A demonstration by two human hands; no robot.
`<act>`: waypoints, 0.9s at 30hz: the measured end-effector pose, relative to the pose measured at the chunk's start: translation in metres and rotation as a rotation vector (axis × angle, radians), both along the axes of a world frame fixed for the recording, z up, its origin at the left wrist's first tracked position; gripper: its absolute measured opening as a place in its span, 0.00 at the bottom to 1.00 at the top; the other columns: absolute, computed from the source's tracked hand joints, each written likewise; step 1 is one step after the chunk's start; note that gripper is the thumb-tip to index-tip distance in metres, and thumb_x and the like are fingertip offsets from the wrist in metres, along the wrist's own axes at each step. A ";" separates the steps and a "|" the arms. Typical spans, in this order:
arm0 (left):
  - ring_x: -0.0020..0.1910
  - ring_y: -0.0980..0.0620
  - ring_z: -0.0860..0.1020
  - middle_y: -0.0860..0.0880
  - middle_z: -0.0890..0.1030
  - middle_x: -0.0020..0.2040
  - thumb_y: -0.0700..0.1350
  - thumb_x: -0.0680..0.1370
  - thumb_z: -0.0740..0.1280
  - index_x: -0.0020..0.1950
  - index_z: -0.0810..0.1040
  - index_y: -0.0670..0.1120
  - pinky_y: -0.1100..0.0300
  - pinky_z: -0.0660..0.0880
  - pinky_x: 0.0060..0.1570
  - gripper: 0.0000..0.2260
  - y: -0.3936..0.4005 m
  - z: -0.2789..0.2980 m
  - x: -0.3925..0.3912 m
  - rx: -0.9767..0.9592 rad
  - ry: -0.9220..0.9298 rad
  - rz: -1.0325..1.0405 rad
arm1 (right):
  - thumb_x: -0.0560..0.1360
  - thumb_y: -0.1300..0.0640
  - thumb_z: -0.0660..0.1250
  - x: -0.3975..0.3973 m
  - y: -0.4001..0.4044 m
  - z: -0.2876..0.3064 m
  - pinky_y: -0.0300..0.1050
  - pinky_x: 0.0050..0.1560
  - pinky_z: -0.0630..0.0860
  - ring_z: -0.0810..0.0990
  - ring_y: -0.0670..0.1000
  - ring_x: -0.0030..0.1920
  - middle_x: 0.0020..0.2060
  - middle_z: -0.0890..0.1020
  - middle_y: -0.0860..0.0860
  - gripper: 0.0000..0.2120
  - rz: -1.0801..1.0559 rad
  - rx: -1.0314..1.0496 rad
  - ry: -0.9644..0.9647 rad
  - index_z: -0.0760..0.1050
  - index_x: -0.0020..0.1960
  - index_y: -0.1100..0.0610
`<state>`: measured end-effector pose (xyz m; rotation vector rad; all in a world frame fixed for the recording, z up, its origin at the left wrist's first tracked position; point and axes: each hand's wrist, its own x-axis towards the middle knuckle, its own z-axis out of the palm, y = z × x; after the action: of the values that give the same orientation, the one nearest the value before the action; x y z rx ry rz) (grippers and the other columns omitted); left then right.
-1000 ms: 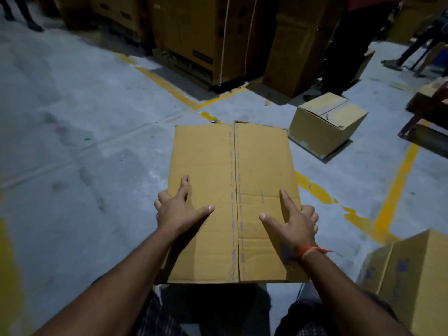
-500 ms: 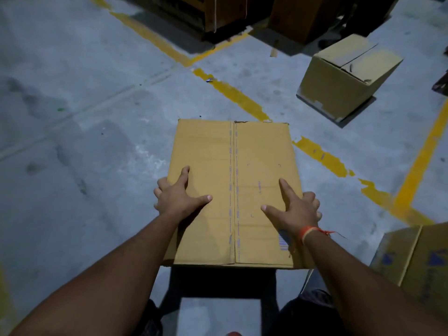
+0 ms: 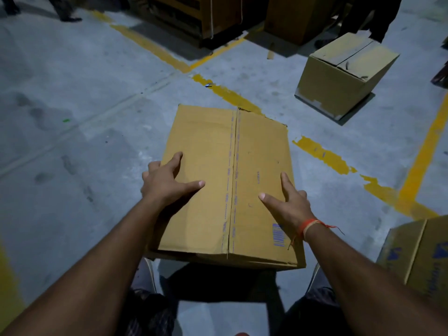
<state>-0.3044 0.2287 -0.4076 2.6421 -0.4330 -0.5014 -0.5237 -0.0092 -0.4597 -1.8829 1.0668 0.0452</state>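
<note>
box (image 3: pixel 206 146) held by both sides, low before the knees
left hand (image 3: pixel 167 180) and right hand (image 3: pixel 289 204) grip its long edges, thumbs on top, fingers curled down the sides. stiff cardboard, likely light; its smooth faces could slip, so hold under the edges.

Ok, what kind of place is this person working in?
Probably a warehouse: concrete floor with yellow painted lines, tall stacked cartons at the back, and a closed carton beyond the held cardboard box.

Hands (image 3: pixel 169 183) on carton (image 3: pixel 228 180), floor (image 3: pixel 84 146) beneath
</note>
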 end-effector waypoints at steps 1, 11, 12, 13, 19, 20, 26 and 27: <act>0.74 0.35 0.61 0.41 0.61 0.75 0.75 0.62 0.74 0.78 0.56 0.69 0.39 0.68 0.69 0.48 0.002 0.013 0.002 0.022 -0.052 -0.017 | 0.61 0.23 0.70 0.003 0.001 -0.001 0.61 0.74 0.61 0.61 0.65 0.75 0.72 0.62 0.57 0.53 0.003 0.037 -0.020 0.48 0.79 0.32; 0.71 0.37 0.61 0.41 0.57 0.77 0.72 0.63 0.74 0.77 0.59 0.65 0.42 0.69 0.62 0.46 -0.012 0.036 -0.032 0.285 -0.347 -0.117 | 0.65 0.22 0.67 0.019 0.019 -0.030 0.64 0.77 0.56 0.54 0.67 0.78 0.79 0.52 0.62 0.54 -0.012 0.181 0.138 0.42 0.80 0.34; 0.72 0.38 0.61 0.41 0.57 0.78 0.71 0.64 0.74 0.77 0.59 0.65 0.42 0.69 0.62 0.45 -0.018 0.038 -0.036 0.266 -0.351 -0.130 | 0.67 0.23 0.65 0.022 0.016 -0.024 0.65 0.77 0.56 0.55 0.67 0.78 0.79 0.52 0.62 0.50 -0.004 0.120 0.173 0.45 0.80 0.35; 0.73 0.38 0.59 0.41 0.56 0.78 0.70 0.65 0.74 0.78 0.59 0.65 0.42 0.69 0.63 0.44 -0.023 0.039 -0.040 0.241 -0.339 -0.147 | 0.71 0.25 0.64 0.025 0.015 -0.017 0.65 0.77 0.56 0.55 0.66 0.78 0.80 0.51 0.61 0.44 0.012 0.037 0.191 0.49 0.80 0.36; 0.77 0.45 0.56 0.51 0.55 0.81 0.66 0.69 0.71 0.82 0.52 0.61 0.46 0.63 0.73 0.47 -0.039 0.038 -0.054 -0.201 -0.137 -0.254 | 0.82 0.39 0.58 0.036 0.036 0.048 0.48 0.76 0.60 0.64 0.49 0.76 0.76 0.67 0.52 0.27 0.039 -0.248 -0.308 0.64 0.79 0.45; 0.77 0.46 0.56 0.53 0.57 0.81 0.67 0.71 0.69 0.83 0.51 0.60 0.50 0.61 0.74 0.45 -0.041 0.034 -0.056 -0.289 -0.070 -0.254 | 0.83 0.40 0.59 0.032 0.044 0.059 0.44 0.76 0.59 0.64 0.46 0.76 0.76 0.67 0.49 0.26 0.083 -0.222 -0.357 0.63 0.79 0.45; 0.78 0.45 0.57 0.50 0.61 0.79 0.67 0.77 0.61 0.82 0.55 0.62 0.55 0.55 0.73 0.36 -0.046 0.005 -0.064 -0.359 0.156 -0.269 | 0.77 0.37 0.65 0.006 0.051 0.070 0.52 0.76 0.61 0.57 0.54 0.80 0.78 0.61 0.57 0.38 0.293 -0.232 -0.226 0.47 0.80 0.33; 0.78 0.44 0.56 0.48 0.59 0.80 0.65 0.77 0.65 0.82 0.56 0.61 0.54 0.55 0.74 0.35 -0.045 0.000 -0.061 -0.303 0.161 -0.241 | 0.77 0.39 0.66 0.001 0.044 0.070 0.51 0.76 0.60 0.56 0.55 0.80 0.79 0.61 0.57 0.38 0.308 -0.219 -0.198 0.48 0.80 0.33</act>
<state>-0.3653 0.1838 -0.4072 2.2529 -0.7195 -0.6603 -0.5223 0.0349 -0.3897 -2.1861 0.6624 -0.0826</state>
